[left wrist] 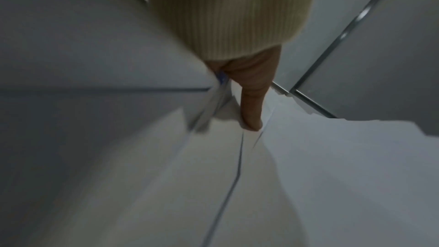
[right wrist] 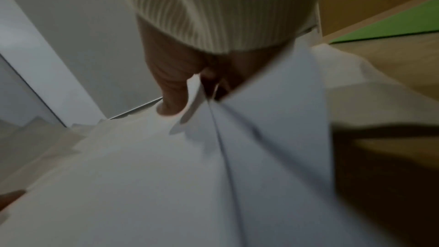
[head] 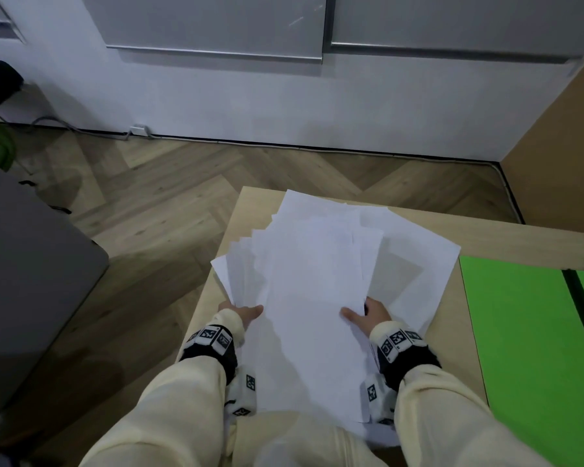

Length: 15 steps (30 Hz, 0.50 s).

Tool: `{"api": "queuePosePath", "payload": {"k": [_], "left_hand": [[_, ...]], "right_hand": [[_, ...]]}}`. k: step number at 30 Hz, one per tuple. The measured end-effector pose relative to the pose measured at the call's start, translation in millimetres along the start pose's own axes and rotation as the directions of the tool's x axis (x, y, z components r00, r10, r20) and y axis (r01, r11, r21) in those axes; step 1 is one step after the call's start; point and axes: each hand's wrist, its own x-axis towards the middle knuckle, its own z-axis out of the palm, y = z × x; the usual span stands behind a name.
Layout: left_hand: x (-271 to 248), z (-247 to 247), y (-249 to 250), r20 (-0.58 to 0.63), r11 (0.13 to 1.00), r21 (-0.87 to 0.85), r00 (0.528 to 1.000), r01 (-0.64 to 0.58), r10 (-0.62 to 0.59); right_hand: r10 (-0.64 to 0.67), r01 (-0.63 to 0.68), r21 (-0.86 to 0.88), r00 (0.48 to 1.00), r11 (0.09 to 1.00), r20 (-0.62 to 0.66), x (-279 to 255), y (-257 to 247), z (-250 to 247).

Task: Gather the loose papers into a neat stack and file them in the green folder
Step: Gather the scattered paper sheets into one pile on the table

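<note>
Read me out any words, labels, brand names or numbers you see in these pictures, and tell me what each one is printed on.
No readable text anywhere.
papers: the sheets look blank white, no print visible in any view.
green folder: plain green, no label visible.
wrist bands: black-and-white square code markers only, patterns rather than letters or numbers.
wall cabinets: plain grey fronts, no marking.

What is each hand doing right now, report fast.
Left hand: grips the left edge of the papers.
Right hand: grips their right edge.
</note>
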Motion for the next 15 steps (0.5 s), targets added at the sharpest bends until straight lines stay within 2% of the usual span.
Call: {"api": "queuePosePath", "payload": {"k": [1, 2, 3, 4, 5, 6, 8, 12, 15], "left_hand": [[-1, -3, 1, -0.014, 0.999, 0.04, 1.0, -0.002, 0.003], [-1, -5, 2, -0.027, 0.995, 0.1, 1.0, -0.002, 0.005], [1, -7, 2, -0.03, 0.986, 0.169, 0.999, -0.017, 0.022], [0, -8, 2, -0.028, 0.973, 0.227, 0.999, -0.036, 0.043], [-2, -10, 3, -0.013, 0.961, 0.273, 0.999, -0.044, 0.049], [1, -9, 4, 0.011, 0.957, 0.286, 0.999, -0.043, 0.041], [5, -8, 6, 0.051, 0.965, 0.258, 0.998, -0.035, 0.022], [6, -7, 7, 0.033, 0.938, 0.345, 0.999, -0.039, 0.029], [-3, -6, 10, -0.021, 0.903, 0.427, 0.998, -0.04, 0.055]], "right_hand": [[0.034, -0.032, 0.012, 0.991, 0.999, -0.131, 0, 1, -9], [0.104, -0.105, 0.012, 0.947, 0.994, -0.303, 0, 2, -20], [0.218, -0.232, 0.023, 0.868, 0.972, -0.447, -2, 3, -31], [0.326, -0.359, 0.045, 0.778, 0.932, -0.537, -5, 5, -40], [0.414, -0.451, 0.084, 0.709, 0.889, -0.571, -7, 5, -46], [0.471, -0.498, 0.122, 0.671, 0.858, -0.573, -9, 5, -50], [0.509, -0.511, 0.162, 0.671, 0.844, -0.539, -10, 1, -52], [0.51, -0.488, 0.162, 0.763, 0.857, -0.397, -9, -7, -52], [0.437, -0.409, 0.154, 0.823, 0.899, -0.364, -2, -4, -50]]}}
